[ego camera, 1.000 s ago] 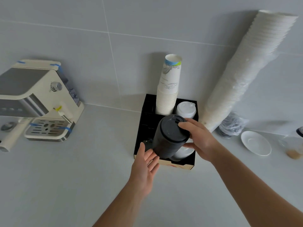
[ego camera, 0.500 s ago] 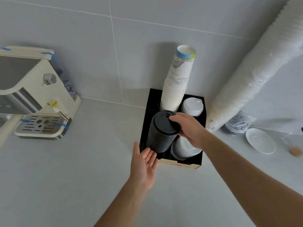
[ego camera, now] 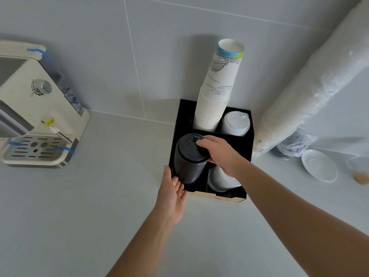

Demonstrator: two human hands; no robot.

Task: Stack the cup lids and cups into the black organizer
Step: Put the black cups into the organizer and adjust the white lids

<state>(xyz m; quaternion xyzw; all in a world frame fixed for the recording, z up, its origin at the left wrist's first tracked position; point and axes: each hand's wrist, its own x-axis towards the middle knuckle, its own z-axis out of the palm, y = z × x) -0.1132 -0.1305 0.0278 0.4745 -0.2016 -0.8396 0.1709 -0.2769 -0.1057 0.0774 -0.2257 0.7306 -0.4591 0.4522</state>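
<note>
While right hand (ego camera: 221,154) grips black lids (ego camera: 188,158) in organizer (ego camera: 247,140), left hand (ego camera: 171,190) open, fingertips touching stack's base.

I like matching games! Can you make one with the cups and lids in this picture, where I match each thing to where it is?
Things:
1. stack of black lids
2. printed paper cups
3. stack of white lids
4. white saucer

Places:
A. on the counter, right of the black organizer
B. back right compartment
C. front left compartment, held by the right hand
D. back left compartment, rising tall

Pairs: 1-C, 2-D, 3-B, 4-A
</note>
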